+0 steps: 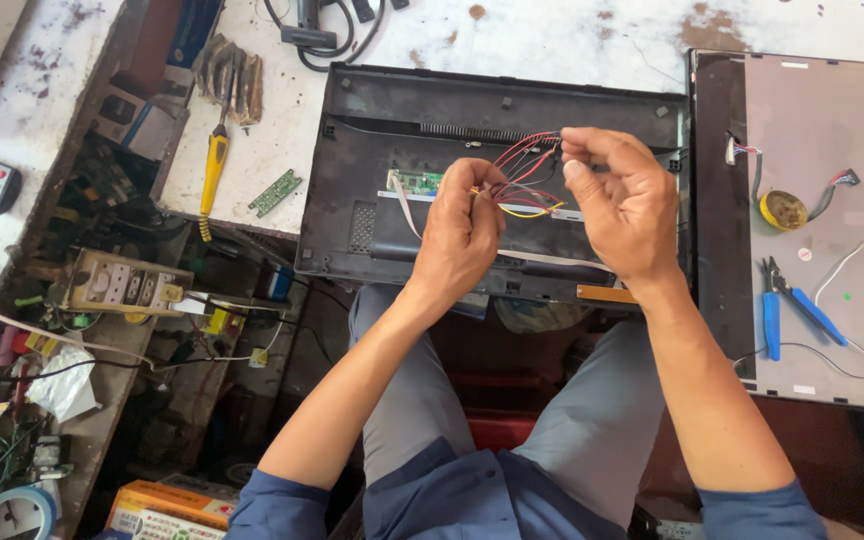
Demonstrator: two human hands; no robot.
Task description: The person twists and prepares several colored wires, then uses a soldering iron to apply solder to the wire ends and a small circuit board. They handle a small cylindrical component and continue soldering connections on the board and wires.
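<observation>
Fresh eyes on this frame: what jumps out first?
Dead centre, the left hand and right hand pinch a bundle of red and yellow wires over an opened black monitor back shell on the white bench. To the right lies a bare display panel with blue-handled pliers on it. At left, a yellow-handled screwdriver lies beside a cluttered shelf of parts.

Both hands raised close together, left hand (462, 225) fisted, right hand (622, 200) fingertips pinched
</observation>
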